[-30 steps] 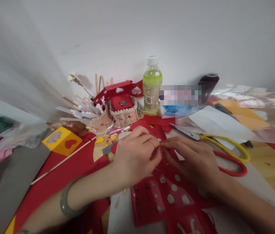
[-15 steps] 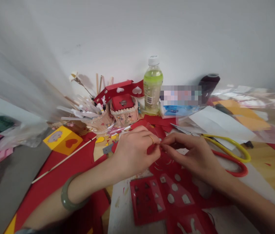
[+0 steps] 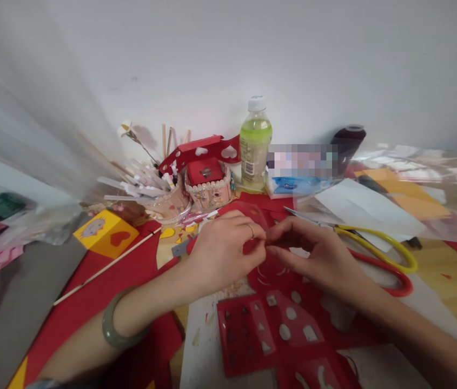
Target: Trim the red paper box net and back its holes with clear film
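Observation:
My left hand (image 3: 228,243), wearing a gold ring, is closed in a pinch, its fingertips meeting those of my right hand. My right hand (image 3: 317,251) has its thumb and forefinger curled into a pinch there. Whatever lies between the fingertips is too small or hidden to make out. Below both hands lies a red cut-out card (image 3: 271,273) with round, triangular and curved holes, some panels shiny as if backed with clear film. White paper (image 3: 204,335) is under it. Scissors (image 3: 378,229) with yellow and red handles lie beside my right hand.
Behind stand a green drink bottle (image 3: 256,148), a tissue pack (image 3: 289,185) and a decorated cup (image 3: 209,192) with a red box in it. At left are a yellow box (image 3: 106,233), a thin stick (image 3: 108,266) and red paper (image 3: 78,302). A grey-ended tool (image 3: 179,248) lies by my left hand.
Both hands stay together over the red card. My right forefinger and thumb have parted slightly and shifted a little. The view has tilted slightly.

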A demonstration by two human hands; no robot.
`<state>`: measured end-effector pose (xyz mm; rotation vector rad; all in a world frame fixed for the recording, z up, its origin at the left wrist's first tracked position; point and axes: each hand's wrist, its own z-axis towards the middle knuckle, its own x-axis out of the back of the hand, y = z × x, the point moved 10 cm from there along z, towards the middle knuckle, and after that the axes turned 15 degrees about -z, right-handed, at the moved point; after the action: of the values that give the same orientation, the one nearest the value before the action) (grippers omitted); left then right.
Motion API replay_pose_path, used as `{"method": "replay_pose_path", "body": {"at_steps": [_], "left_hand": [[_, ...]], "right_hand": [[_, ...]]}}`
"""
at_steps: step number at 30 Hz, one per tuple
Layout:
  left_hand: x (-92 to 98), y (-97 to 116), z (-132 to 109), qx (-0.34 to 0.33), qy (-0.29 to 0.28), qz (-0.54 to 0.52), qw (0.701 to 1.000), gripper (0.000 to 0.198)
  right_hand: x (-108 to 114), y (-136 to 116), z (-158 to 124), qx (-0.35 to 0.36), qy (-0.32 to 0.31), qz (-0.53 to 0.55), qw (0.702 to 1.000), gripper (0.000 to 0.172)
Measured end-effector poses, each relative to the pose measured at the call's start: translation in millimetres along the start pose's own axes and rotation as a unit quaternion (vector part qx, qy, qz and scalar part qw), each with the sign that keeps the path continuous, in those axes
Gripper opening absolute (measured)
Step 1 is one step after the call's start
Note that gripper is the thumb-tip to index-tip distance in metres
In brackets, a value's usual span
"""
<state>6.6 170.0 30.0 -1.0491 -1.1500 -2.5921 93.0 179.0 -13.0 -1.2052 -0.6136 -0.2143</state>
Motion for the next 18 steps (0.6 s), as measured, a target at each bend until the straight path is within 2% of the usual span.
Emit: {"method": "replay_pose_path", "body": {"at_steps": [6, 11, 15, 18], "left_hand": [[0.1, -3.2, 1.8, 0.023, -0.012, -0.072, 0.997, 0.013], [-2.9, -18.3, 0.4, 0.103, -0.031, -0.141, 0.984, 0.012], [-12.0, -38.1, -4.2, 0.212, -0.071, -0.220, 0.950, 0.009], [-19.4, -45.8, -6.0, 0.251, -0.090, -0.313, 0.911, 0.009]], "right_hand": [[0.5, 12.0, -0.3, -0.039, -0.022, 0.000, 0.999, 0.016], [-1.4, 17.9, -0.4, -0.056, -0.039, 0.016, 0.998, 0.018], [-2.5, 20.1, 0.7, -0.085, -0.050, 0.029, 0.995, 0.020], [-5.6, 20.6, 0.6, -0.103, -0.069, 0.066, 0.990, 0.024]]}}
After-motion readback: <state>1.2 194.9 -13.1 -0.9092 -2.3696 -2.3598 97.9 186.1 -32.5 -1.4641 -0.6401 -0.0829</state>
